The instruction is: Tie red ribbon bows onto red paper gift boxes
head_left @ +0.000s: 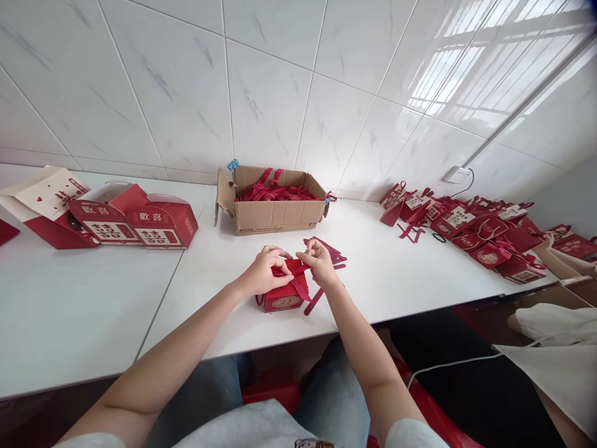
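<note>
A small red gift box [284, 302] with a pale round emblem on its front stands near the table's front edge. Dark pink ribbon [301, 287] lies across its top, one end hanging over the front right corner. My left hand [265, 270] is at the box's upper left, fingers pinched on the ribbon. At the upper right, my right hand [317, 260] pinches another part of the same ribbon just above the lid. Both hands' fingers partly hide the box top. Loose ribbon strips [330, 252] lie right of the box, partly behind my right hand.
Behind the box stands an open cardboard carton [275, 216] full of ribbons. Larger red and cream boxes [161, 223] stand at the left. Many finished-looking red boxes [489, 254] are piled at the right, where another person's hand [550, 249] reaches in.
</note>
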Tool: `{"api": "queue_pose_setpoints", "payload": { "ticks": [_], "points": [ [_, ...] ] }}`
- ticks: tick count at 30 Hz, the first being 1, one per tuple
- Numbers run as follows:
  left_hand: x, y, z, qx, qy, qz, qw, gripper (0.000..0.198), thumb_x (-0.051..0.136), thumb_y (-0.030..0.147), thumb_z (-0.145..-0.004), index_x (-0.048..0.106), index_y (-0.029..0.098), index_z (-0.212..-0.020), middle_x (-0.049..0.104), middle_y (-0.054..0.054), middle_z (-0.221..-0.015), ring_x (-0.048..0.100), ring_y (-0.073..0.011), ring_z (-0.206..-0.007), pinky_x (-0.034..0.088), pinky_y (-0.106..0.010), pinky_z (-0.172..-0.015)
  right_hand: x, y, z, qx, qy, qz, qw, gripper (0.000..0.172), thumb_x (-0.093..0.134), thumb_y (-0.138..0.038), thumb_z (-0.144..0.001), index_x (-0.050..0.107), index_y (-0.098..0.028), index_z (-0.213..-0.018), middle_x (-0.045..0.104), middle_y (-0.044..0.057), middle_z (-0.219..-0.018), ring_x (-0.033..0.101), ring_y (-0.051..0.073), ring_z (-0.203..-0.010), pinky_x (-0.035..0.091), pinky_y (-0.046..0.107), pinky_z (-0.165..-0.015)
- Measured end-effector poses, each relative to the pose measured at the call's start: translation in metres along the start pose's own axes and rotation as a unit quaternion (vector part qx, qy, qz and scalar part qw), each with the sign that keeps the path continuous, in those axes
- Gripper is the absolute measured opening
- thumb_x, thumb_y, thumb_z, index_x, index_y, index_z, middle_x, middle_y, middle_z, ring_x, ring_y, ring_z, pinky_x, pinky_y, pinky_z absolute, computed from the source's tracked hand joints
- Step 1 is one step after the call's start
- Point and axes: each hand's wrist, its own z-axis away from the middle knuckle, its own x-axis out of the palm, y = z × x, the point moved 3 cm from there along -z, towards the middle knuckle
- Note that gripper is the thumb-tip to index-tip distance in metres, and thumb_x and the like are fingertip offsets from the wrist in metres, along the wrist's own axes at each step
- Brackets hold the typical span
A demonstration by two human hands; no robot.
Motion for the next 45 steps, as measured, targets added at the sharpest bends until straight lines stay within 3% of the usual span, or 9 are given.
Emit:
{"api": "queue_pose_setpoints", "payload": {
  "ticks": [4, 9, 14, 19, 23, 27, 35, 40, 45],
  "points": [
    [-0.002, -0.001, 0.001, -0.001, 0.000, 0.013, 1.000, 0.019, 0.067, 0.042, -0.075, 0.072, 0.024, -0.073, 0.064, -0.004, -0.118, 0.040, -0.0282, -0.123, 0.034, -0.048, -0.106, -0.001, -0.013, 0.009, -0.025, -0.011, 0.079, 0.996, 0.033, 0.075, -0.035, -0.070, 0.050, -0.023, -0.089, 0.048, -0.009, -0.057, 0.038, 0.006, -0.048, 0.032, 0.019, -0.046],
    [-0.010, 0.004, 0.000, 0.014, 0.022, -0.004, 1.000, 0.025, 0.066, 0.048, -0.075, 0.072, 0.025, -0.083, 0.059, -0.005, -0.125, 0.038, -0.0298, -0.126, 0.031, -0.049, -0.109, -0.009, -0.020, 0.025, -0.084, 0.019, 0.133, 0.987, 0.048, 0.066, -0.040, -0.080, 0.045, -0.032, -0.123, 0.054, 0.003, -0.112, 0.054, 0.010, -0.074, 0.047, 0.023, -0.061],
    [-0.035, 0.006, 0.014, -0.040, 0.098, 0.035, 0.994, 0.048, 0.058, 0.053, -0.080, 0.057, 0.026, -0.119, 0.057, -0.006, -0.129, 0.043, -0.0262, -0.126, 0.034, -0.045, -0.106, -0.025, -0.007, 0.049, -0.087, 0.051, 0.165, 0.981, 0.042, 0.055, -0.047, -0.087, 0.049, -0.028, -0.123, 0.053, 0.009, -0.119, 0.056, 0.015, -0.082, 0.051, 0.029, -0.062],
    [-0.038, -0.007, 0.055, -0.186, 0.100, 0.034, 0.977, 0.047, 0.046, 0.062, -0.084, 0.058, 0.023, -0.107, 0.066, -0.006, -0.106, 0.059, -0.0242, -0.100, 0.045, -0.036, -0.086, -0.034, -0.019, 0.068, -0.129, 0.059, 0.236, 0.961, 0.040, 0.060, -0.044, -0.084, 0.053, -0.029, -0.120, 0.055, 0.010, -0.119, 0.058, 0.021, -0.097, 0.053, 0.039, -0.079],
    [-0.021, -0.002, 0.069, -0.183, 0.051, 0.045, 0.981, 0.047, 0.042, 0.062, -0.086, 0.059, 0.020, -0.073, 0.063, -0.001, -0.072, 0.057, -0.0182, -0.071, 0.044, -0.027, -0.065, -0.008, -0.046, 0.056, -0.202, 0.006, 0.400, 0.894, 0.022, 0.065, -0.039, -0.082, 0.067, -0.027, -0.101, 0.057, 0.008, -0.114, 0.052, 0.025, -0.110, 0.048, 0.045, -0.092],
    [-0.011, 0.017, 0.070, -0.173, 0.121, 0.088, 0.974, 0.044, 0.047, 0.057, -0.085, 0.058, 0.018, -0.067, 0.059, -0.001, -0.065, 0.055, -0.0156, -0.064, 0.041, -0.024, -0.058, 0.021, -0.047, 0.035, -0.202, -0.069, 0.499, 0.840, 0.010, 0.066, -0.032, -0.082, 0.072, -0.024, -0.082, 0.060, 0.006, -0.097, 0.052, 0.023, -0.096, 0.044, 0.045, -0.093],
    [0.025, 0.028, 0.081, -0.185, 0.077, 0.114, 0.973, 0.045, 0.050, 0.054, -0.084, 0.065, 0.017, -0.064, 0.062, -0.002, -0.055, 0.055, -0.0148, -0.052, 0.045, -0.025, -0.053, 0.017, -0.015, 0.032, -0.131, -0.007, 0.415, 0.901, 0.017, 0.067, -0.032, -0.079, 0.066, -0.022, -0.066, 0.054, 0.005, -0.085, 0.050, 0.022, -0.086, 0.040, 0.046, -0.090],
    [0.035, 0.015, 0.080, -0.159, 0.086, 0.126, 0.976, 0.039, 0.052, 0.052, -0.084, 0.068, 0.018, -0.072, 0.071, -0.005, -0.073, 0.066, -0.0209, -0.075, 0.051, -0.028, -0.071, 0.012, -0.009, 0.044, -0.139, 0.074, 0.310, 0.938, 0.024, 0.066, -0.047, -0.079, 0.069, -0.024, -0.084, 0.055, 0.008, -0.111, 0.048, 0.025, -0.115, 0.032, 0.046, -0.106],
    [0.034, 0.001, 0.077, -0.149, 0.080, 0.135, 0.976, 0.038, 0.054, 0.052, -0.083, 0.069, 0.018, -0.079, 0.073, -0.006, -0.084, 0.067, -0.0229, -0.086, 0.050, -0.028, -0.076, -0.008, 0.006, 0.056, -0.069, -0.095, 0.195, 0.974, 0.100, 0.079, -0.056, -0.061, 0.030, -0.033, -0.144, 0.037, 0.009, -0.146, 0.033, 0.027, -0.138, 0.028, 0.049, -0.113]
  ]
}}
